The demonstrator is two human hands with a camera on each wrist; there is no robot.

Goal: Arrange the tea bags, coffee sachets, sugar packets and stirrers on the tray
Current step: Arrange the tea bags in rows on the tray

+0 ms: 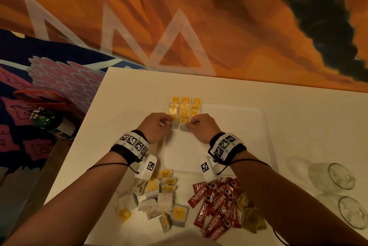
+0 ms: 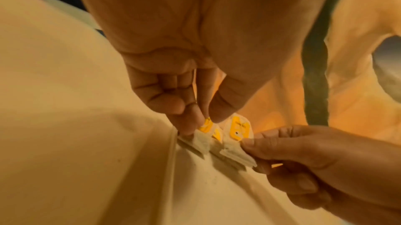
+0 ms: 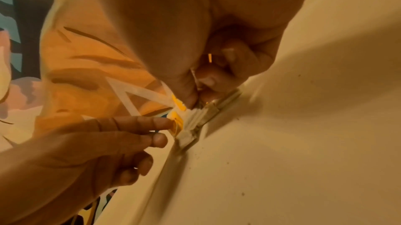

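**Hands setting tea bags into rows on a white tray**

Head view: both hands meet at the near end of three rows of yellow-tagged tea bags [image 1: 185, 109] laid at the tray's [image 1: 258, 138] far left corner. Left hand [image 1: 157, 126] and right hand [image 1: 201, 126] each have fingers curled, pinching a bag at the row's near end. Off the tray, near the person, lie a loose heap of tea bags [image 1: 159, 200], red coffee sachets [image 1: 217, 204] and brownish packets [image 1: 250, 214]. Two glasses [image 1: 338, 178] lie on the table at right. Stirrers are not visible.

Left wrist view: thumb and forefinger pinch a bag [image 2: 202, 140] just beside the tray's rim; the other hand pinches its neighbour [image 2: 236, 144].

Right wrist view: fingertips [image 3: 188, 98] clamp a bag's top, blurred.

Risks, as judgement: the bags are light and overlap, so a dragging finger or string could pull neighbours askew; a bag set this close to the rim may ride up on it; a forearm could sweep the heaps below
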